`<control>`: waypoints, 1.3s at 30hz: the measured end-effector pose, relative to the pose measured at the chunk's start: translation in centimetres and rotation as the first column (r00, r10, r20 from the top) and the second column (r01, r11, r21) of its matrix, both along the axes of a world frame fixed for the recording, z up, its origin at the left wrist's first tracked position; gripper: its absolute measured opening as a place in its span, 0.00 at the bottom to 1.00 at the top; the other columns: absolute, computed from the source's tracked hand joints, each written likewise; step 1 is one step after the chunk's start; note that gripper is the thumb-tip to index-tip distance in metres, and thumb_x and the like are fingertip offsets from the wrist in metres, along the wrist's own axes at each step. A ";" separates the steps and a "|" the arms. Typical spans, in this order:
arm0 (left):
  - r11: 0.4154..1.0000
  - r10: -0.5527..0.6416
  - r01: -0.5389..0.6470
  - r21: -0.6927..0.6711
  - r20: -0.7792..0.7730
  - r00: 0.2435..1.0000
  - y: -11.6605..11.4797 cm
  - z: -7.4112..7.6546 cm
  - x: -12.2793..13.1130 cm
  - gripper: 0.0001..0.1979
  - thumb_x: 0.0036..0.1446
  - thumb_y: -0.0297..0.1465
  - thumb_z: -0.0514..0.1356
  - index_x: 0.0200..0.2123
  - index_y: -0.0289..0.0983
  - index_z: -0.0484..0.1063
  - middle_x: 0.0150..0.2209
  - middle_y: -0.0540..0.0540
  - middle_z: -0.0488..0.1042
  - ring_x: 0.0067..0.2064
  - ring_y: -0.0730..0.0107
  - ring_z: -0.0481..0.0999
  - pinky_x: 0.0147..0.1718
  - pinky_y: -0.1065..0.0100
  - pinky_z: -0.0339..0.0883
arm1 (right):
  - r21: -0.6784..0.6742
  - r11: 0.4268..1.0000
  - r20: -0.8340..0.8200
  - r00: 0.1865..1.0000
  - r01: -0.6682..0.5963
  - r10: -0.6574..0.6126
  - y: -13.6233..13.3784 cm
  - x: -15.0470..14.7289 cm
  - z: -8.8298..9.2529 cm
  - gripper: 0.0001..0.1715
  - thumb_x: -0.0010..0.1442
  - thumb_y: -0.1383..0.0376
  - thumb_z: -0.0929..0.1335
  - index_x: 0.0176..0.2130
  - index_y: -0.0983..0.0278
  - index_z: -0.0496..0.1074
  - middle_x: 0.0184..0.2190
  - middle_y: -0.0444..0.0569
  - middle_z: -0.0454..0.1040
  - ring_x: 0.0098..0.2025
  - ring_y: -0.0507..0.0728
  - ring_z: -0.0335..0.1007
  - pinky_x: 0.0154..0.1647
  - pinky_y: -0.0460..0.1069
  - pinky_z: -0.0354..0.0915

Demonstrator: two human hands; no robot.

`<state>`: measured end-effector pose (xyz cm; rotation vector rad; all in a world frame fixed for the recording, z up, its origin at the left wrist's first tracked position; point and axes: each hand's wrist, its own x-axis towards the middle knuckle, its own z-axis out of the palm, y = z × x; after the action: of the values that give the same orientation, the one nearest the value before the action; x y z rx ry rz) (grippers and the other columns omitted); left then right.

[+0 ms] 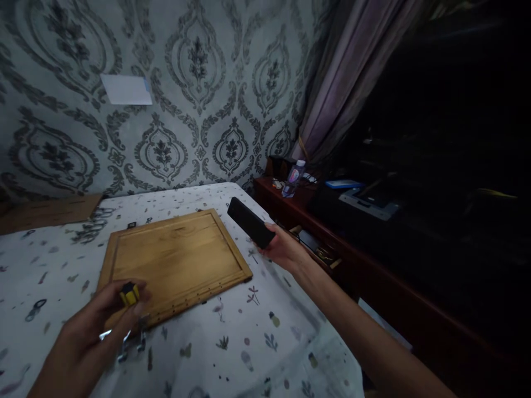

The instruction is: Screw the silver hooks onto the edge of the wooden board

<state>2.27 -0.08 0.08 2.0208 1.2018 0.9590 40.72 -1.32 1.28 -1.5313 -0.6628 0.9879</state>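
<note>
My left hand [99,326] is closed around a yellow and black handle [130,294], which looks like a screwdriver's; the rest of that tool is hidden. Beneath these fingers, shiny metal pieces that look like hinges [141,338] show at the near edge of a wooden panel [174,249]. The panel lies flat, has a raised frame, and carries small dark holes along its near edge. To the right, my right hand [284,247] grips one end of a long black box [250,221], held tilted above the cloth beyond the panel's right side.
A patterned white cloth [232,342] covers the table. Flat cardboard [53,213] lies at the back left. On the right, a dark red desk [265,190] bears a bottle [293,178] and a blue-edged item [343,184]; its drawer [311,243] stands partly pulled out, with things inside.
</note>
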 end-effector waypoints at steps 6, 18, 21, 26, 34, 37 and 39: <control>0.976 -0.066 0.107 -0.189 0.211 0.975 -0.1 2.8 2.6 0.19 0.58 0.44 0.61 0.46 0.38 0.69 0.42 0.43 0.77 0.47 0.58 0.78 0.40 0.65 0.74 | 0.176 0.982 -0.364 0.922 -0.070 0.131 -3.6 -4.8 1.0 0.10 0.59 0.59 0.67 0.38 0.62 0.73 0.36 0.50 0.78 0.37 0.56 0.75 0.32 0.48 0.70; 0.971 0.098 -0.121 0.207 0.120 0.988 -2.6 4.1 2.5 0.27 0.57 0.38 0.63 0.58 0.41 0.60 0.56 0.40 0.67 0.59 0.55 0.66 0.57 0.50 0.62 | 0.281 0.955 -0.528 0.816 -0.094 0.236 -6.2 -12.6 0.0 0.17 0.43 0.58 0.78 0.33 0.64 0.77 0.32 0.47 0.77 0.33 0.54 0.70 0.31 0.48 0.69; 0.749 0.268 -0.226 0.623 0.026 0.963 -5.3 3.7 1.5 0.25 0.58 0.30 0.62 0.57 0.37 0.61 0.53 0.37 0.67 0.57 0.54 0.67 0.56 0.51 0.63 | 0.279 0.957 -0.554 0.801 -0.079 0.228 -7.3 -13.6 -0.3 0.18 0.42 0.57 0.78 0.33 0.63 0.78 0.33 0.48 0.78 0.35 0.56 0.72 0.33 0.49 0.70; 0.660 0.205 -0.002 0.752 -0.178 0.963 -8.5 1.9 1.0 0.19 0.58 0.20 0.59 0.52 0.34 0.63 0.46 0.38 0.70 0.50 0.58 0.70 0.49 0.58 0.67 | 0.289 0.955 -0.534 0.816 -0.070 0.221 -8.4 -13.8 -0.9 0.24 0.38 0.55 0.80 0.35 0.64 0.79 0.33 0.47 0.77 0.35 0.54 0.70 0.33 0.46 0.68; 0.981 -0.046 0.033 0.189 0.069 0.997 -9.2 3.7 5.8 0.05 0.66 0.30 0.54 0.44 0.42 0.67 0.41 0.48 0.73 0.42 0.70 0.74 0.37 0.70 0.70 | 0.309 0.951 -0.443 0.882 -0.017 0.160 -9.4 -13.8 -1.4 0.23 0.42 0.54 0.78 0.38 0.63 0.78 0.34 0.46 0.78 0.35 0.53 0.71 0.38 0.48 0.70; 0.979 -0.204 0.204 0.000 0.059 0.977 -9.6 3.6 8.3 0.08 0.65 0.34 0.54 0.47 0.43 0.66 0.43 0.47 0.74 0.42 0.68 0.76 0.31 0.71 0.70 | 0.312 0.950 -0.375 0.919 0.002 0.121 -8.7 -11.9 -1.2 0.20 0.47 0.51 0.74 0.33 0.64 0.76 0.33 0.49 0.77 0.34 0.56 0.72 0.36 0.52 0.72; 0.959 -0.282 0.281 0.034 0.007 0.959 -9.4 2.8 8.9 0.09 0.64 0.34 0.55 0.47 0.43 0.66 0.44 0.46 0.74 0.44 0.67 0.76 0.38 0.68 0.72 | 0.327 0.943 -0.287 0.957 0.061 0.037 -7.5 -9.5 -1.2 0.21 0.48 0.50 0.73 0.35 0.63 0.75 0.34 0.49 0.77 0.35 0.57 0.73 0.37 0.53 0.72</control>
<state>11.13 -9.48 2.90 2.1378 0.8651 0.8522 31.17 -8.86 0.09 -1.0667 -0.5756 1.0089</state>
